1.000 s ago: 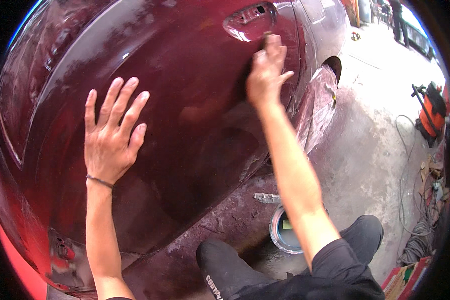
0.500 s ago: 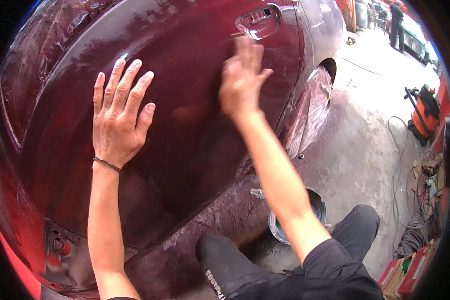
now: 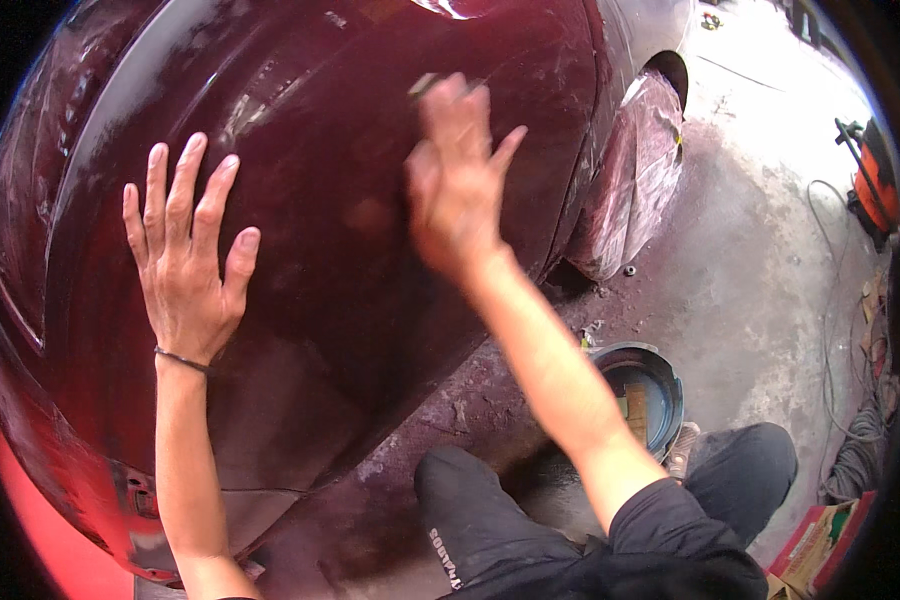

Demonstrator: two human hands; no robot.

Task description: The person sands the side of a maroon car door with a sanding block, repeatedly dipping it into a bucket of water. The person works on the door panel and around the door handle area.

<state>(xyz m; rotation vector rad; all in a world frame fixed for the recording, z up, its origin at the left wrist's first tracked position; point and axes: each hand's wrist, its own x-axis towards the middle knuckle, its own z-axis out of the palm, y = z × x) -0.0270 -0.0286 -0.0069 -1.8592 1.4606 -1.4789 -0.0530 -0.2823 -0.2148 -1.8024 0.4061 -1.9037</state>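
My left hand (image 3: 192,265) lies open on the glossy maroon car door (image 3: 320,330), fingers spread. My right hand (image 3: 458,185), blurred, is on the door higher up and to the right, below the cut-off handle recess (image 3: 448,8). Under its outstretched fingertips shows the edge of a small flat pad (image 3: 420,86), mostly hidden. Beside my knees stands a round bucket (image 3: 658,385) with something flat inside, partly behind my right forearm.
Crumpled plastic sheeting (image 3: 630,180) covers the wheel. At the right are an orange-black vacuum (image 3: 870,185), coiled hoses (image 3: 850,455) and a red cardboard box (image 3: 820,550) on the concrete floor (image 3: 730,300). A red surface (image 3: 30,500) shows at lower left.
My right hand has swept down and left, away from the handle recess, with the pad. My left hand has shifted slightly on the door. The view has moved, cutting off the distant person.
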